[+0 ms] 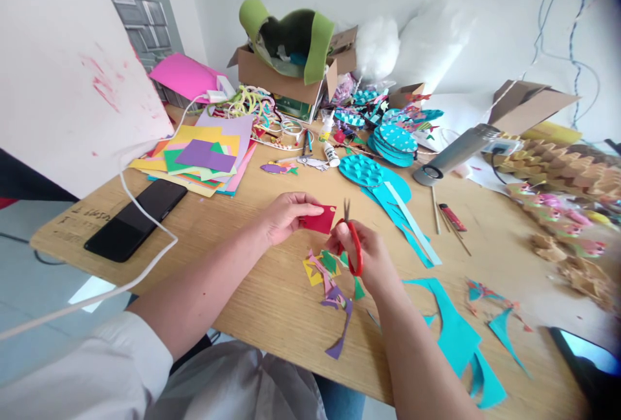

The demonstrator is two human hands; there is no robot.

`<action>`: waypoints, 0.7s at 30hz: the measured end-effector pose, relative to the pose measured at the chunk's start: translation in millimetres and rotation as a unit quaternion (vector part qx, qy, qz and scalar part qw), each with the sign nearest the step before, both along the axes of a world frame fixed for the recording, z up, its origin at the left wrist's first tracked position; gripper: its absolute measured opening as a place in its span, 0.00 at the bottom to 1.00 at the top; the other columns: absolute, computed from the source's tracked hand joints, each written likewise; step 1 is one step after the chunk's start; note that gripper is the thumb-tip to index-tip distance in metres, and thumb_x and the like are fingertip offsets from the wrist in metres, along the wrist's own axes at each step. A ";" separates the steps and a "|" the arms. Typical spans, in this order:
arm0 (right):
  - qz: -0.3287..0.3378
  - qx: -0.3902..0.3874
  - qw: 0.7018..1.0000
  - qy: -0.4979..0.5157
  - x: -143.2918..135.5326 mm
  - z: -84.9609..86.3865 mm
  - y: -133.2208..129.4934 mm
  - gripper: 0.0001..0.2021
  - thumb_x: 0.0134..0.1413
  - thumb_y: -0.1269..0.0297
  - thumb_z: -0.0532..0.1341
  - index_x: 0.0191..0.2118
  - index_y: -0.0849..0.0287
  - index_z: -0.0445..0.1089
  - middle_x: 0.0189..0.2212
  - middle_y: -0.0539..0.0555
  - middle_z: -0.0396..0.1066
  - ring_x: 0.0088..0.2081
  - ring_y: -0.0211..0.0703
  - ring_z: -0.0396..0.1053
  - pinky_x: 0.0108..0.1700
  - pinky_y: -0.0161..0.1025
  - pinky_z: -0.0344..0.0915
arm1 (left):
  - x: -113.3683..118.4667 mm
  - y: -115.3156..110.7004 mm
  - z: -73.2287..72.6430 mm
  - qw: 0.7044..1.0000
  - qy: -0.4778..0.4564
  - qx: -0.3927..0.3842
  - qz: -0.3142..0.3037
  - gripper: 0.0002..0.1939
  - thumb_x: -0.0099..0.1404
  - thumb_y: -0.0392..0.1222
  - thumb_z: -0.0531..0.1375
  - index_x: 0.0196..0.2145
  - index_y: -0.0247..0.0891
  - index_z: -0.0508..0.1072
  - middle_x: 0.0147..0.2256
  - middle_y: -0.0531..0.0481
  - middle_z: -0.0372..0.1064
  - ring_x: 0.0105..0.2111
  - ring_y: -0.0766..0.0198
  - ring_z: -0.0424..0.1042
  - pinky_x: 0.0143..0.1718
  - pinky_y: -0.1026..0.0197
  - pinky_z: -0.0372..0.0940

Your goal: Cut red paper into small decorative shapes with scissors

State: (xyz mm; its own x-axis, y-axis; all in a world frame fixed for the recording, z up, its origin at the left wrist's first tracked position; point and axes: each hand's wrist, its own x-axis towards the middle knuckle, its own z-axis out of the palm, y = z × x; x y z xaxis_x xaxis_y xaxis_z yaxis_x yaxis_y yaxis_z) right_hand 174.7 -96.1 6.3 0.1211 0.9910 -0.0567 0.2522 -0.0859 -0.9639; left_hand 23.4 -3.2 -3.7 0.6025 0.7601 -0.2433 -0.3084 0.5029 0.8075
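A small red piece of paper (pixel 320 219) is pinched between the thumb and fingers of my left hand (pixel 290 216). My right hand (pixel 366 250) has its fingers in the red handles of a pair of scissors (pixel 356 248). The dark blades point away from me, just right of the red paper and apart from it. Whether the blades are parted is hard to make out. Below both hands lie paper scraps in yellow, pink, green and purple (pixel 334 297).
Stacked coloured paper (pixel 206 161) and a black phone (pixel 136 219) lie left, crossed by a white cable (pixel 140 206). Blue paper offcuts (pixel 456 323) lie right, below a steel flask (pixel 453 154). Behind stand a cardboard box (pixel 272 80), craft pieces and a white glue bottle (pixel 331 154).
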 end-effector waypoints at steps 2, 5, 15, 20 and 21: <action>0.046 -0.034 0.998 -0.001 -0.5 -2.0 0.2 0.24 0.48 0.39 0.62 0.25 0.59 0.64 0.20 0.54 0.70 0.23 0.40 0.66 0.26 0.36 0.62 | -1.1 0.8 2.1 1.000 -0.020 -0.009 0.006 0.13 0.42 0.35 0.70 0.27 0.33 0.72 0.29 0.48 0.75 0.28 0.66 0.73 0.34 0.63 0.64; 0.085 -0.057 0.995 0.001 -1.7 -3.7 0.3 0.25 0.47 0.38 0.62 0.24 0.59 0.63 0.19 0.53 0.70 0.21 0.39 0.66 0.24 0.35 0.61 | -1.4 0.3 4.0 1.000 -0.013 -0.012 0.007 0.12 0.42 0.35 0.69 0.26 0.32 0.72 0.28 0.48 0.75 0.27 0.67 0.72 0.32 0.63 0.64; 0.134 -0.049 0.990 0.015 0.6 -1.2 -1.8 0.25 0.50 0.39 0.60 0.26 0.60 0.67 0.19 0.53 0.71 0.21 0.39 0.69 0.24 0.34 0.64 | -1.1 1.1 3.8 0.999 0.012 -0.003 0.037 0.10 0.43 0.34 0.67 0.25 0.32 0.71 0.26 0.48 0.74 0.24 0.68 0.70 0.27 0.65 0.62; 0.144 -0.046 0.988 0.009 1.0 -1.9 -2.1 0.24 0.51 0.39 0.60 0.26 0.60 0.68 0.18 0.53 0.71 0.20 0.38 0.67 0.23 0.34 0.63 | -1.5 1.6 3.6 0.999 0.019 -0.002 0.035 0.09 0.44 0.34 0.67 0.25 0.32 0.71 0.25 0.49 0.73 0.24 0.68 0.69 0.26 0.66 0.62; 0.144 -0.047 0.988 0.008 1.0 -2.0 -2.0 0.24 0.51 0.39 0.60 0.26 0.60 0.68 0.18 0.53 0.71 0.20 0.38 0.67 0.23 0.34 0.63 | -1.4 1.4 3.7 0.999 0.019 -0.001 0.033 0.09 0.44 0.34 0.67 0.25 0.32 0.71 0.25 0.49 0.73 0.23 0.69 0.69 0.26 0.66 0.62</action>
State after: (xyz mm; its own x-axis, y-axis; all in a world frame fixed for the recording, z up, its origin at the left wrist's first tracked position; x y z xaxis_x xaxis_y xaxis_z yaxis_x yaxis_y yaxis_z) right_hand 175.7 -98.1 4.3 -0.1668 0.9747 -0.1491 0.2642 -0.1015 -0.9591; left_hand 22.0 -1.7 -0.1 0.5413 0.7973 -0.2672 -0.3097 0.4845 0.8181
